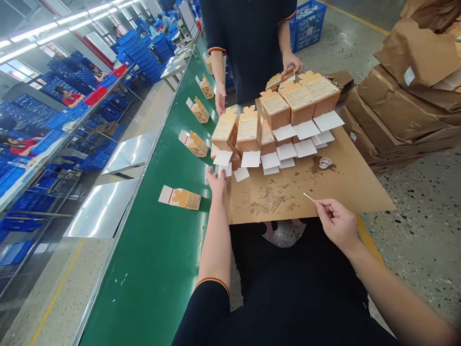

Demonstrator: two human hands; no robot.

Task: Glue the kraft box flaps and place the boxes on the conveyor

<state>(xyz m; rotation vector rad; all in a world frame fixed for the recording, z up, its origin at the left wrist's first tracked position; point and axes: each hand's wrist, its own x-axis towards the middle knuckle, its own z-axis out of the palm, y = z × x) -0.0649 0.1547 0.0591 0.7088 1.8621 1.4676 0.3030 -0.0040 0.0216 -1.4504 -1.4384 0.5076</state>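
Observation:
My right hand (336, 222) is closed, pinching a thin cotton swab (309, 196) that points left over the brown cardboard sheet (266, 206). My left hand (216, 182) reaches to the near left end of a stack of small tan cartons (248, 132). Its thumb and index finger are apart, at a white flap (226, 169) of a lower carton; a firm grip does not show. The stacked cartons lie with white flaps towards me. Dark wet spots mark the sheet, and a small clear round dish (324, 163) stands in one wet patch.
Along the green conveyor belt (144, 269) on my left lie several cartons, the nearest being a single carton (185, 198). Across the stack stands a co-worker (248, 53), one hand at a carton. Large brown paper-wrapped bundles (399, 115) are piled at right; a blue crate (308, 26) stands behind.

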